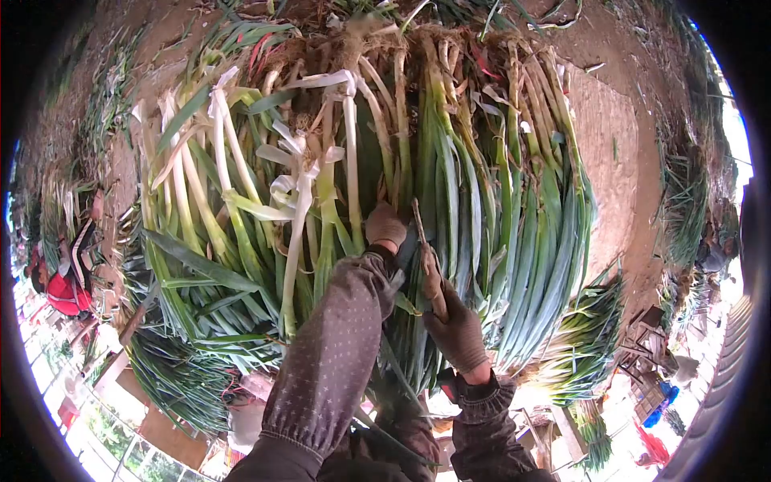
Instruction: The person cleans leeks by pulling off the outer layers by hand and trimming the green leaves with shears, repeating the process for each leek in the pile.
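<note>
A wide heap of long green onions (534,217) lies before me, roots at the far side and green leaves toward me. Peeled white stalks (299,233) lie on its left part. My right hand (459,331), in a brown glove, is closed around the wooden handle of a narrow tool (431,277), whose thin end points away from me. My left hand (385,225), gloved and under a dotted sleeve, reaches in among the stalks at the middle; its fingers are mostly hidden, and what they touch cannot be made out.
Brown ground (606,136) with scattered leaf scraps surrounds the heap. More onion bundles lie at the lower left (181,377) and lower right (590,341). A person in red (68,293) is at the far left. Wooden stools (646,345) stand at the right.
</note>
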Tool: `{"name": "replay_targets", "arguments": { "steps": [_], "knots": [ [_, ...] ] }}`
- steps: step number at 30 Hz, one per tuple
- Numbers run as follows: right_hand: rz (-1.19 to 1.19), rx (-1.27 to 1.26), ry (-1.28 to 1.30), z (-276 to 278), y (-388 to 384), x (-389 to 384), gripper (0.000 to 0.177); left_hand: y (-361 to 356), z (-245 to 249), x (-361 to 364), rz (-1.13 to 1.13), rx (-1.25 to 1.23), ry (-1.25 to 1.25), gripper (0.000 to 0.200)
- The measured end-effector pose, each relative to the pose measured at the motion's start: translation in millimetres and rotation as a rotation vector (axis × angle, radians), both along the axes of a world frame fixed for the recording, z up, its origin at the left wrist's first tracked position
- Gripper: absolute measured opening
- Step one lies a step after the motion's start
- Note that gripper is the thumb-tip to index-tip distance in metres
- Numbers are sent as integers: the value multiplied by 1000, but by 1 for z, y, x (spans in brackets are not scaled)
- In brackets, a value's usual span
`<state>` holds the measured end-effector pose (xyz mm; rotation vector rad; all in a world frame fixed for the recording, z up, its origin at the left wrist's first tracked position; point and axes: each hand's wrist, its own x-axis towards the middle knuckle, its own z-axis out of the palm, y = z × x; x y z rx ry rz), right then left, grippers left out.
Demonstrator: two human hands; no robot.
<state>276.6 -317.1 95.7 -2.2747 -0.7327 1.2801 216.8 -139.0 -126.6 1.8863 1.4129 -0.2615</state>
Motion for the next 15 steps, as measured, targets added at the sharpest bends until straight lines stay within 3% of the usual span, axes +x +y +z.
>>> {"name": "replay_targets", "arguments": {
  "steps": [1,3,4,7,8,11,13,15],
  "knots": [
    [-15,-2,16,0,-4,2,66,-1,-3,5,47,-70,39,38],
    [-35,44,49,-5,-14,3,67,-9,-2,1,-201,56,41,47],
    [-42,79,68,-6,-14,3,67,-20,5,-3,-67,90,-46,43],
    [-2,-23,71,-4,-14,6,67,-35,-94,-20,-166,149,-136,40],
    [-7,-3,79,-3,-15,6,67,-24,-78,-19,-341,102,-119,43],
    [-28,46,91,-1,-17,8,67,-10,-13,-25,-490,81,-305,45],
    [-43,30,86,9,-15,10,67,-10,49,-30,179,-449,-630,37],
    [-19,71,82,16,-20,9,67,-12,74,-64,317,-704,-642,48]
  ]
}}
